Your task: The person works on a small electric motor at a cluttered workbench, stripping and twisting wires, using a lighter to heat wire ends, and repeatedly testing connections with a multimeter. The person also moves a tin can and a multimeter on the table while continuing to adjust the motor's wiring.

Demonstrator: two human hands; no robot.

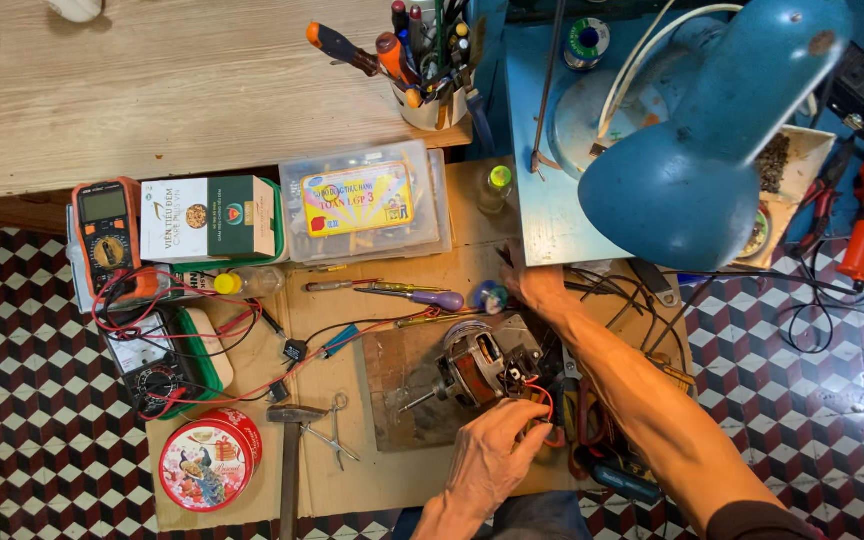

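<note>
The head view is filled by a low wooden counter (422,480) covered in brown cardboard, set over a checkered tile floor (12,330), with a large blue metal desk lamp (697,170) hanging over its right side. A small electric motor with copper windings and a bare steel shaft (477,365) is seen lying on a worn wooden board at the middle of the counter, its casing already off and its red leads exposed, so the work is judged to be under way rather than finished. The left hand (492,455) is curled loosely against the near end of the motor, fingers bent around the red wires; whether anything is pinched cannot be told. The right hand (537,290) is stretched past the motor to the foot of the lamp, its fingers hidden, so its grip cannot be told. A steel-headed hammer (292,430), a purple-handled screwdriver (412,296) and an orange digital multimeter (104,235) lie untouched to the left.
</note>
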